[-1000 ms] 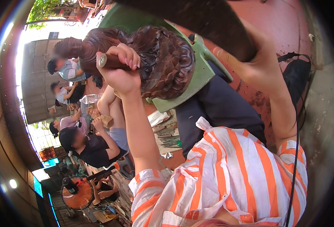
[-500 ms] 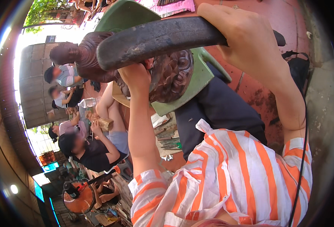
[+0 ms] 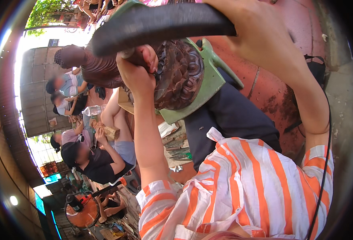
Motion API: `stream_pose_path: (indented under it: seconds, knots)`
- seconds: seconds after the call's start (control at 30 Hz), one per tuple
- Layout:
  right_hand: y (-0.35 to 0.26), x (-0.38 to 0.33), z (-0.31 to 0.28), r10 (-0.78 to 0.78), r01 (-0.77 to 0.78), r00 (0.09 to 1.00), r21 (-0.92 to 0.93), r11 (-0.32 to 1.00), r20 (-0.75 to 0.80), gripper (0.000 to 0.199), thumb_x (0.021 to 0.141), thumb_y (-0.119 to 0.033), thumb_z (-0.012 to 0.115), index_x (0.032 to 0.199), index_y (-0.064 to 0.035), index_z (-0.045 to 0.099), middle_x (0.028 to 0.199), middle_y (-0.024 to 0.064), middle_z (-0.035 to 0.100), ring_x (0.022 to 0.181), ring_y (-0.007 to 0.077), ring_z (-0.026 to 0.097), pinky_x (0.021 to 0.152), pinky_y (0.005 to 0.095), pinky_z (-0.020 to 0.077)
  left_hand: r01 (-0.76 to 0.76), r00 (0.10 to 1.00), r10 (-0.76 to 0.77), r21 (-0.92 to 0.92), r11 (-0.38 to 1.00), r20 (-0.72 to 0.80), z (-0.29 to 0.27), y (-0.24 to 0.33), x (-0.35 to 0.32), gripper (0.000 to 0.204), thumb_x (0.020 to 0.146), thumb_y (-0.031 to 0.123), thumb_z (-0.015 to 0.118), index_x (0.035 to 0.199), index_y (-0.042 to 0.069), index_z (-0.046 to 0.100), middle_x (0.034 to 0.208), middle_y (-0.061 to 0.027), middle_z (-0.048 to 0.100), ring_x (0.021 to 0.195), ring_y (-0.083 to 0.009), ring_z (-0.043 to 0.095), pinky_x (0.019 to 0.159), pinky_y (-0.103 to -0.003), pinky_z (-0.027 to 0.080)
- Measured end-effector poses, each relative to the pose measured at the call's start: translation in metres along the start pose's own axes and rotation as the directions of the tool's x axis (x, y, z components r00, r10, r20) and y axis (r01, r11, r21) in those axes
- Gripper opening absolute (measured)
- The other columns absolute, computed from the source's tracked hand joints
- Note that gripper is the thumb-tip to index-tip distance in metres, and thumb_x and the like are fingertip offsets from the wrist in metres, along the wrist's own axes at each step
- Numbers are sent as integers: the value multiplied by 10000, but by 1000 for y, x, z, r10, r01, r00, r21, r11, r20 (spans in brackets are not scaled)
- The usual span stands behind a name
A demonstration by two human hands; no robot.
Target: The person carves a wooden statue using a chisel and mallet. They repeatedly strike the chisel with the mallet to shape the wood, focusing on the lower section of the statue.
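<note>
A dark brown carved wooden statue (image 3: 100,68), a seated figure on a petalled base (image 3: 178,78), lies on its side on a green plastic chair (image 3: 178,115) before me. My left hand (image 3: 138,70) is closed around a slim chisel at the statue's middle. The chisel's rounded butt (image 3: 127,53) shows above the fist; its tip is hard to make out against the wood. My right hand (image 3: 256,28) grips a thick, dark, curved mallet (image 3: 164,26), blurred by motion. The mallet hangs over my left hand and hides part of the statue; I cannot tell whether it touches the chisel.
Several chisels (image 3: 178,152) lie on the floor beside my left forearm. A co-worker in a black shirt (image 3: 104,162) sits to the left, holding a wood block (image 3: 111,133). Near them are a plastic bottle (image 3: 91,110), a round orange disc (image 3: 82,212) and other people. A black cable (image 3: 322,172) runs along my right arm.
The mallet and my right hand have moved up and left, uncovering more of the statue's shoulder and my left fingers. My left hand has shifted slightly left, still on the chisel.
</note>
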State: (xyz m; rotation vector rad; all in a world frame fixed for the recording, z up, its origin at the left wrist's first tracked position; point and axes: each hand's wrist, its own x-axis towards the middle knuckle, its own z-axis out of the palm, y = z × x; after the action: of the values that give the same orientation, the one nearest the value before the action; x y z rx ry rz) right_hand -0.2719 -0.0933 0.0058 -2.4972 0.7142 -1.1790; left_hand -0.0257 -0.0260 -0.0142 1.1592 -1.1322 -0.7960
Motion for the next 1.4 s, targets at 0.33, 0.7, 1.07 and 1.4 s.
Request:
stream_pose_path:
  seconds: [0.33, 0.7, 1.07, 1.4]
  knots:
    - [7, -10, -4, 10, -4, 999, 134, 991, -44, 300, 674, -8, 640, 951, -25, 527, 775, 159, 594, 773, 372, 609, 639, 423, 470, 202, 867, 155, -618, 760, 474, -68, 32, -3, 539, 1008, 404, 253, 585, 105, 400, 507, -13, 367, 406, -123, 299, 402, -264, 267]
    - [-6, -17, -12, -69, 74, 997, 116, 990, -40, 387, 637, -7, 664, 1001, -21, 537, 791, 167, 580, 787, 377, 597, 646, 415, 460, -89, 916, 258, -471, 878, 307, -38, 30, -21, 519, 957, 433, 308, 597, 75, 414, 506, -53, 409, 417, -163, 341, 424, -299, 309]
    - [-17, -22, -9, -157, 170, 984, 180, 969, -84, 381, 647, -6, 656, 1015, -17, 555, 794, 170, 591, 775, 374, 601, 639, 397, 471, -131, 958, 220, -401, 907, 184, -43, -11, -31, 505, 845, 464, 385, 648, 9, 480, 530, -114, 422, 438, -196, 389, 406, -315, 332]
    - [-41, -9, -2, -198, 182, 979, 226, 957, 48, 297, 646, -6, 648, 900, -58, 505, 730, 137, 561, 692, 362, 577, 578, 404, 443, -266, 964, 251, -296, 917, -87, -38, -23, -32, 469, 856, 466, 361, 650, 55, 453, 524, -69, 414, 404, -186, 393, 419, -315, 349]
